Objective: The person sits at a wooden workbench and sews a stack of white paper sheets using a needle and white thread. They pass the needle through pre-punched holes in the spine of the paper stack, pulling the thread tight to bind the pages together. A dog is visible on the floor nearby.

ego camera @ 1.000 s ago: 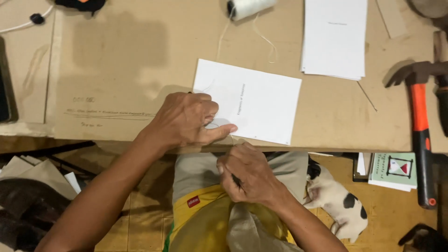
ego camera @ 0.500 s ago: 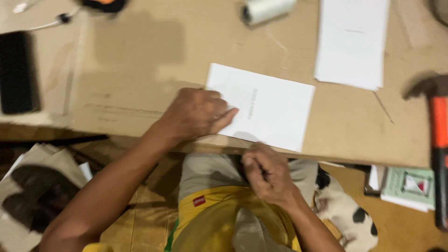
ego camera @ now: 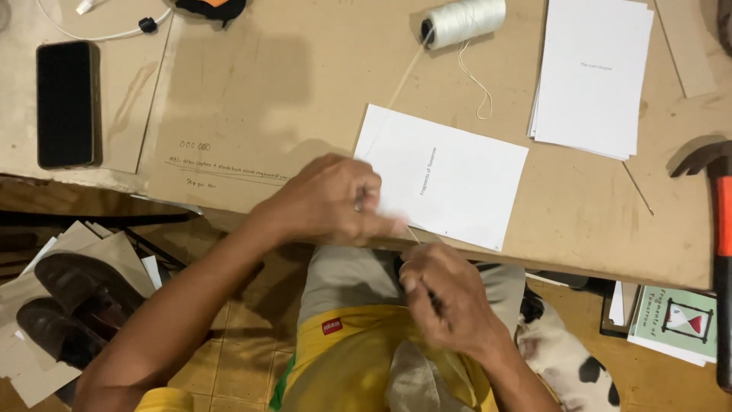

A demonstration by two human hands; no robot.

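Note:
My left hand (ego camera: 328, 202) rests on the near-left corner of a white folded booklet (ego camera: 457, 172) lying at the front edge of the brown board table (ego camera: 267, 99). Its fingers press and pinch the paper there, slightly blurred. My right hand (ego camera: 450, 301) is just below the table edge, over my lap, closed around a thin dark tool (ego camera: 435, 303). A white thread (ego camera: 404, 76) runs from a spool of white string (ego camera: 461, 21) down towards my left hand's fingers.
A stack of white sheets (ego camera: 591, 76) lies at the back right, with a red-handled hammer (ego camera: 720, 229) at the right edge. A black phone (ego camera: 69, 103) and a white cable (ego camera: 107, 34) sit at the left. Below are dark shoes (ego camera: 61, 305), a black-and-white animal (ego camera: 564, 358) and a green booklet (ego camera: 675, 320).
Both hands stay at the booklet's near corner. My right hand has shifted a little to the right under the table edge, and my left fingers have moved on the paper.

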